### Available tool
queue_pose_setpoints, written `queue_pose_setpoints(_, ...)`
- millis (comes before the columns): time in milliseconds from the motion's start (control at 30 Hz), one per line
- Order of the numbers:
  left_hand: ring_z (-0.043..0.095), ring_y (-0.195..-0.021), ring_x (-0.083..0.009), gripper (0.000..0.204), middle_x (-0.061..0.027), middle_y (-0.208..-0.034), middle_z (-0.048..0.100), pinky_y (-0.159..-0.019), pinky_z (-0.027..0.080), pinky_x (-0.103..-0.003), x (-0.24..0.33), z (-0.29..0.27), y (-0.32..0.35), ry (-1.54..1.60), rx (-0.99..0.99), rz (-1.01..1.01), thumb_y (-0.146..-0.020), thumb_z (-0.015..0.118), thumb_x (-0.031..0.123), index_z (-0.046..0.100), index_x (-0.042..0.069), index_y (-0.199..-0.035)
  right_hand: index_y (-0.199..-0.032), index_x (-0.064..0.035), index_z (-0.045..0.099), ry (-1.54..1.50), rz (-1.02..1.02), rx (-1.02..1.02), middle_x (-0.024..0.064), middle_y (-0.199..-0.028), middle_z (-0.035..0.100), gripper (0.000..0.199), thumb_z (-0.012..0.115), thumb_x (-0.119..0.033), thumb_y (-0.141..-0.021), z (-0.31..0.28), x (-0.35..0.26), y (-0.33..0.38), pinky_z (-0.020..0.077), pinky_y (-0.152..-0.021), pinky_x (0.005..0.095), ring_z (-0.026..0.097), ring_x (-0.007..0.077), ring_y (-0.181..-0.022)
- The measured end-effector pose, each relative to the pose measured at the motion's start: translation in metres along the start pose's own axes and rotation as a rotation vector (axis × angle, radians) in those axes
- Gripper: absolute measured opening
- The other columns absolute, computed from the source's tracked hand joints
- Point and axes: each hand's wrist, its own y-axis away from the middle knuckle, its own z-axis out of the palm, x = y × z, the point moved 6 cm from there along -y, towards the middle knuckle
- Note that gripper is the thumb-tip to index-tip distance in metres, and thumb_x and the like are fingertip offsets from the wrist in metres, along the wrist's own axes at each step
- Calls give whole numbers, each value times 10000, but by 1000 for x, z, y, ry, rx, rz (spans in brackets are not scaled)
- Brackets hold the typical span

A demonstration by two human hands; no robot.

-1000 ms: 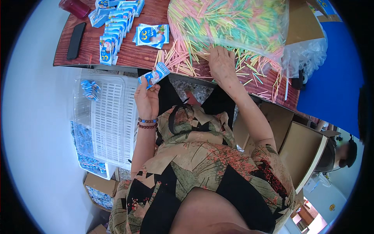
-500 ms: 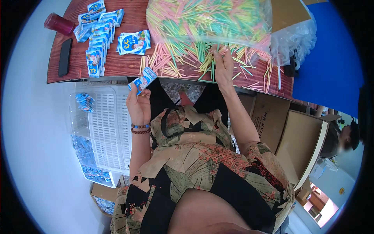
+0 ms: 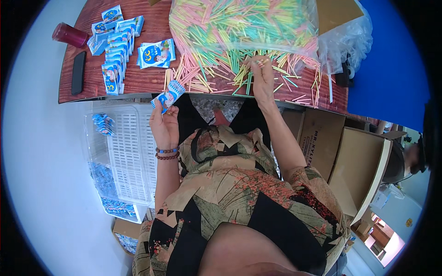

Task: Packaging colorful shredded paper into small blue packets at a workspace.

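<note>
My left hand (image 3: 164, 125), just off the table's front edge, pinches a small blue-and-white packet (image 3: 168, 96) by its lower end. The packet tilts up to the right. My right hand (image 3: 263, 85) is at the front of a heap of thin pastel sticks (image 3: 193, 76), pink, yellow and green. Its fingers are curled together, and a few stick ends show at the fingertips. Behind them lies a large clear plastic bag (image 3: 244, 27) full of the same sticks, spilling out at its front.
On the reddish table (image 3: 92, 89) are a row of overlapping packets (image 3: 118, 55), a small packet stack (image 3: 156, 54), a dark red cup (image 3: 70, 35) and a black phone-like slab (image 3: 78, 72). A white crate (image 3: 131, 147) stands below left, cardboard boxes (image 3: 359, 170) below right. A person (image 3: 403, 163) is far right.
My right hand has drawn back slightly, its fingers curling inward with stick ends now showing. My left hand and its packet stay nearly in place. The view has shifted slightly.
</note>
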Motion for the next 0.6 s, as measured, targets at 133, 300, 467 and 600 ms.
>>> queue_pose_setpoints(133, 551, -723, -130, 243, -45, -807, 610, -767, 484, -323, 2, 9, 2, 5, -32, 1, -955, 583, 265, 593, 23, -959, -1017, -31, 476, 334, -191, -50, 81, -1003, 589, 72, 426, -79, -995, -2, -7, 0, 414, -939, 356, 557, 186, -1035)
queue_pose_setpoints(300, 550, -726, -116, 234, -55, -876, 656, -706, 464, -295, -6, 33, 2, 54, -114, -26, -972, 554, 223, 636, 8, -927, -1026, -43, 464, 212, -175, -35, 101, -1016, 589, 80, 408, -96, -1006, -4, -11, 1, 385, -996, 401, 554, 262, -1119)
queue_pose_setpoints(467, 630, -857, -139, 200, -63, -954, 685, -730, 494, -309, -23, 72, 1, 47, -272, -68, -962, 569, 221, 664, 46, -944, -1047, -69, 466, -825, -91, 61, 113, -994, 584, 77, 407, -89, -1002, -1, -43, -15, 364, -1051, 437, 540, 305, -1153)
queue_pose_setpoints(600, 628, -857, -130, 198, -54, -962, 685, -726, 500, -303, -41, 102, -1, 10, -334, -78, -965, 564, 215, 672, 50, -961, -1052, -71, 469, -1036, -81, 22, 104, -982, 575, 77, 418, -87, -996, 16, -70, -25, 317, -1095, 484, 547, 315, -1110)
